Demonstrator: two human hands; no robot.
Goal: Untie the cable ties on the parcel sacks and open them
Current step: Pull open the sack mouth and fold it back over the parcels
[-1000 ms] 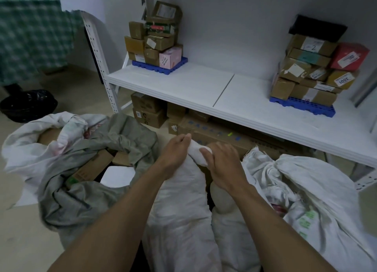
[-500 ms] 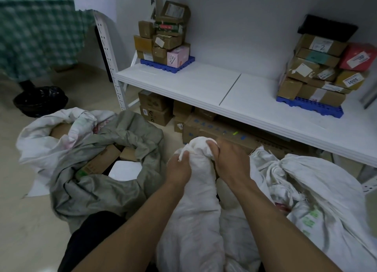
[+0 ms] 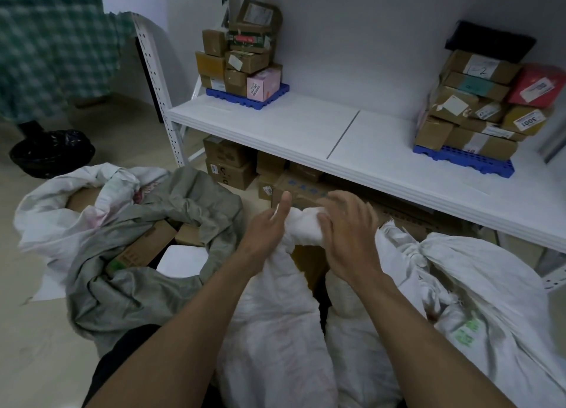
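From the head view I am seeing both hands working at the bunched neck of a white parcel sack (image 3: pixel 275 331), which is standing between the forearms and rising to a twisted top (image 3: pixel 303 224) lying directly between the two hands. The left hand (image 3: pixel 266 227) is touching the left side of that top with its fingers fairly straight and thumb raised, gripping nothing firmly. The right hand (image 3: pixel 346 236) is spreading its fingers loosely against the right side of the top; it looks blurred, so I cannot tell whether it is pinching any cloth. I cannot make out a cable tie. To the right of the right hand another white sack (image 3: pixel 477 300) is lying knotted. To the left of the left hand a grey sack (image 3: pixel 128 288) is lying open, showing boxes inside.
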